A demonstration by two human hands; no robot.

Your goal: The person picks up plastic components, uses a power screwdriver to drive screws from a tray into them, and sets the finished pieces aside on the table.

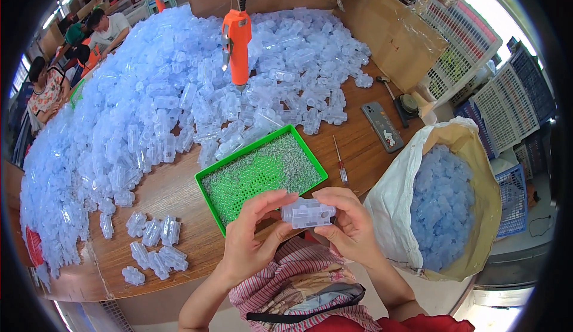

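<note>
Head view, hands: the left hand (253,236) and the right hand (349,224) both pinch one small clear plastic block (307,212), fingers closed on its two ends.
Head view, where it is: the block is held in the air just in front of the green plastic tray (206,184), near the person's lap.
Head view, tray: it is full of tiny silver screws (292,159).
Head view, done so far: I think a few are done, since a little group of clear blocks (155,245) lies apart, left of the tray.
Head view, left to do: a big heap of clear blue plastic parts (179,81) sits behind the tray.
Head view, sack: a white and tan sack (391,200), right of the tray, is about half full of the same blue parts.
Head view, tool: an orange electric screwdriver (237,39) hangs above the heap.
</note>
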